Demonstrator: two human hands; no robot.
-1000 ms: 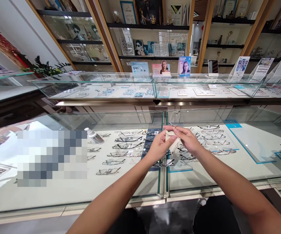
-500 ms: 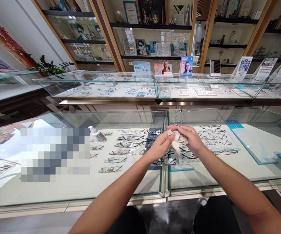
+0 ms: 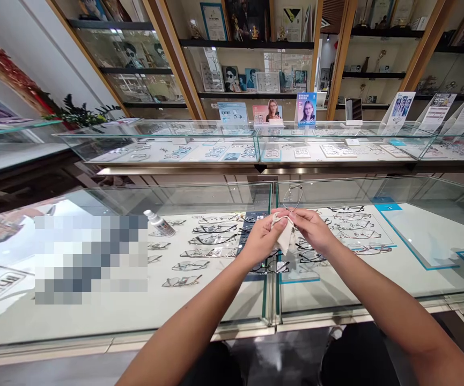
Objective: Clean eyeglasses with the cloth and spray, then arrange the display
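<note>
Over the glass display case, both of my hands meet around a pair of eyeglasses and a cream cloth. My left hand is closed on the cloth, which hangs down in a point from its fingers. My right hand is closed at the other side, pinching the eyeglasses; their thin temples stick up beyond the fingertips. The lenses are mostly hidden by the fingers and cloth. Rows of eyeglass frames lie beneath my hands, inside the case.
A white spray bottle stands on the case's glass top to the left. Several frames lie in rows under the glass. Farther back runs another glass showcase with advertising cards, and shelves rise behind it.
My fingers have shifted slightly left on the eyeglasses, and the temples have tilted. The cloth now hangs in a longer point beneath my hands.
</note>
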